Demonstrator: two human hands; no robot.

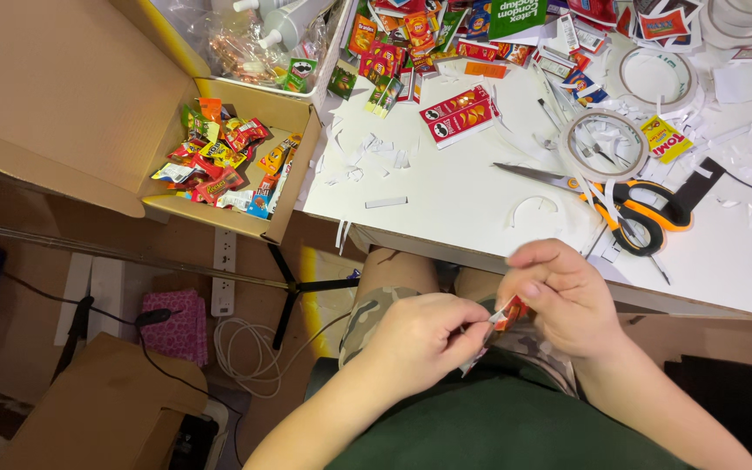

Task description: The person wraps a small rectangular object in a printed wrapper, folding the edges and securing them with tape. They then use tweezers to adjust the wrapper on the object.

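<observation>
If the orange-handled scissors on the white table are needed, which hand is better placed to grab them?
Probably the right hand: it sits nearer the orange-handled scissors. The left hand is farther away; both pinch the small red paper packet.

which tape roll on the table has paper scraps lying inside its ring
The tape roll nearest the scissors, left of the yellow packet. White scraps lie inside its ring; the roll behind it looks bare inside.
</observation>
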